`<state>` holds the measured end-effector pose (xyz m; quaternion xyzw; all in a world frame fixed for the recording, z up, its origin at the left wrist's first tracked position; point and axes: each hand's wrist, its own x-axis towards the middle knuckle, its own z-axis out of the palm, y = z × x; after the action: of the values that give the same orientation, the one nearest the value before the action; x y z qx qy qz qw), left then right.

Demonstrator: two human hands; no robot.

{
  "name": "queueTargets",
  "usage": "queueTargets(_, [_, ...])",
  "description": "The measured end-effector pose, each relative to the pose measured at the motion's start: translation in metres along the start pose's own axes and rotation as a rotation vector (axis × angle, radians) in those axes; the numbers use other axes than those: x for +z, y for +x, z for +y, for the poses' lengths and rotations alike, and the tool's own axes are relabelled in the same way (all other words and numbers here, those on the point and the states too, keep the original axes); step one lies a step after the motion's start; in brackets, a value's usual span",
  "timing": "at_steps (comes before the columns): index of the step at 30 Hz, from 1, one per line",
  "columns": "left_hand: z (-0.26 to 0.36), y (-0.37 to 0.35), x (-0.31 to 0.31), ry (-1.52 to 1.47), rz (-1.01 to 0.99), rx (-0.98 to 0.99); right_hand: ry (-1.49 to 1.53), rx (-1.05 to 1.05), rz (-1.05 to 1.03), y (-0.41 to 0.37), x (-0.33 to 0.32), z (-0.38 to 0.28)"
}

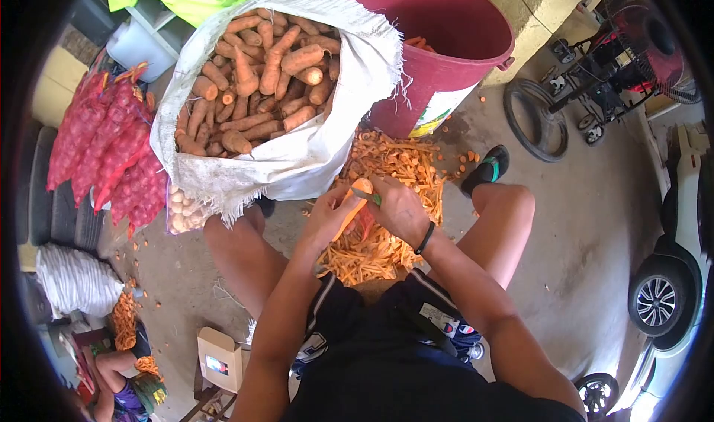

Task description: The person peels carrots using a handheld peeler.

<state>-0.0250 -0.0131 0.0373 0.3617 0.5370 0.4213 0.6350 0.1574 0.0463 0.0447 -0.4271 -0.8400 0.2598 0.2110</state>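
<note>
Grey floor (565, 221) bears peelings (375, 257) below the held carrot (352, 208); car (686, 199) rightward.

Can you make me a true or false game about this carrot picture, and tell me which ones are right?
1. The left hand is holding a carrot. True.
2. The white sack is full of onions. False: it holds lots of carrots.
3. There is a black band around the wrist of the right hand. True.
4. The big bucket beside the sack is blue. False: it is dark red.
5. Orange peelings are piled up below the hands. True.
6. The bladed tool is in the left hand. False: it is in the right hand.
</note>
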Motion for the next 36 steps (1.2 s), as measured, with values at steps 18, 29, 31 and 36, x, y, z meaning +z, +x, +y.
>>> queueTargets(18, [0.128,0.079,0.026,-0.075,-0.248,0.004,-0.181,0.170,-0.837,-0.018,0.061,0.108])
queueTargets(29, [0.195,0.132,-0.094,0.779,0.797,0.772,-0.045,0.175,-0.650,-0.013,0.057,0.121])
queueTargets(31, [0.176,0.135,-0.128,0.876,0.841,0.575,-0.050,0.162,-0.644,-0.016,0.061,0.125])
queueTargets(36, [0.167,0.132,-0.125,1.154,0.900,0.386,-0.053,0.190,-0.661,-0.021,0.065,0.127])
